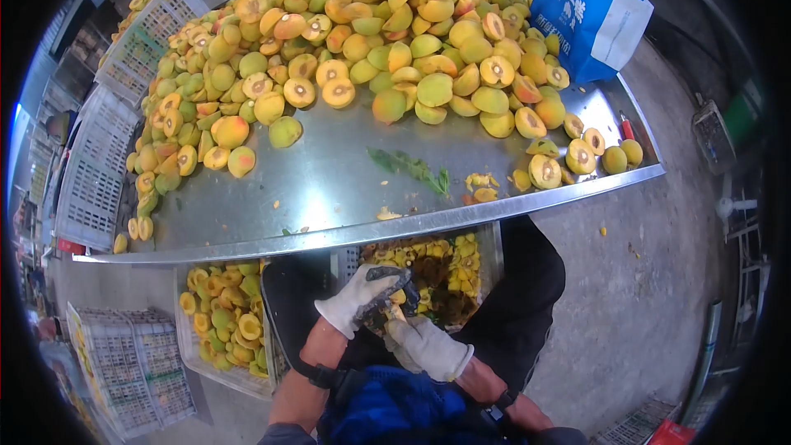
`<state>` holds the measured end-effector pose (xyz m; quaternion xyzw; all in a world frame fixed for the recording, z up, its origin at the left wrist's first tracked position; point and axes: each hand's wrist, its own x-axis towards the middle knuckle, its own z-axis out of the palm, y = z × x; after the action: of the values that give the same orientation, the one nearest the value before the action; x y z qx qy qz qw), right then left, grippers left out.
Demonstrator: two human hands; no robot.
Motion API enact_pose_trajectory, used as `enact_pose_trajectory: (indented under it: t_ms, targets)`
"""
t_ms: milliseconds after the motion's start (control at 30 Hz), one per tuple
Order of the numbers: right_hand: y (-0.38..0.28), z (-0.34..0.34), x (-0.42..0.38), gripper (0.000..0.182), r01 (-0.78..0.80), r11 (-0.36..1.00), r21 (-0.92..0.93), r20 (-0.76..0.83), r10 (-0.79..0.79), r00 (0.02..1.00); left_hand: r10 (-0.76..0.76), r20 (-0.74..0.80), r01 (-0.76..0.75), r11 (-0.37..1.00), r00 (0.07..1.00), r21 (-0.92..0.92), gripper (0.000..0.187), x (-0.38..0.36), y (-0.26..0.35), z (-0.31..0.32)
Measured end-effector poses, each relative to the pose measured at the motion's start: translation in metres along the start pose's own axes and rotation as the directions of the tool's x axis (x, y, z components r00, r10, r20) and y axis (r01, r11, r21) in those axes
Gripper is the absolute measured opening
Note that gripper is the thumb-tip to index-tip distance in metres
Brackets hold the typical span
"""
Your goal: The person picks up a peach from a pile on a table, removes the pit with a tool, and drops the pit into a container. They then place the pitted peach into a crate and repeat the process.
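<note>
Both hands wear pale work gloves and meet over a crate between my knees. My left hand (368,295), its fingers darkly stained, is closed around a small yellow piece of peach (399,297), mostly covered by the fingers. Just below and to the right, my right hand (427,348) is also closed, its fingertips at the same piece; whatever is inside that grip is hidden. Behind the hands, the crate (492,257) contains yellow peach scraps (465,268) and a dark brown mass (432,272).
A metal table (329,173) bears a heap of cut peaches (395,33), some leaves (409,169) and a blue-and-white bag (581,12). Its raised front edge lies just beyond my hands. Left of my legs stands a crate of peach halves (227,313), near stacked white crates (136,371).
</note>
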<state>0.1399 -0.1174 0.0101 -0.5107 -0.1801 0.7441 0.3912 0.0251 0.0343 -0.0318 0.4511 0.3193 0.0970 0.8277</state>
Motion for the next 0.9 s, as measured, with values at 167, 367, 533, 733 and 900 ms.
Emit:
enact_pose_trajectory:
  t_ms: [167, 367, 533, 733, 900]
  targets:
    - [0.005, -0.004, 0.001, 0.036, -0.082, 0.906, 0.415, 0.134, 0.029, 0.991, 0.177, -0.126, -0.202, 0.951, 0.976, -0.232, 0.036, -0.006, -0.014, 0.006]
    - [0.004, 0.001, 0.0, 0.036, -0.047, 0.99, 0.132, 0.037, 0.042, 0.998, 0.183, -0.011, -0.184, 0.982, 0.983, -0.05, 0.041, -0.005, -0.021, -0.001]
    - [0.022, -0.001, -0.004, 0.037, -0.122, 0.915, 0.386, 0.176, 0.056, 0.983, 0.104, 0.226, -0.142, 0.977, 0.969, 0.159, 0.051, 0.003, -0.012, -0.01]
    - [0.018, 0.005, -0.009, 0.037, -0.109, 0.767, 0.632, 0.328, -0.137, 0.935, 0.22, 0.074, -0.181, 0.918, 0.973, -0.352, 0.036, -0.005, -0.015, 0.022]
    - [0.016, 0.014, -0.011, 0.04, 0.224, 0.952, 0.207, 0.027, -0.235, 0.972, 0.226, -0.144, -0.265, 0.885, 0.963, -0.383, 0.034, -0.008, -0.027, 0.03]
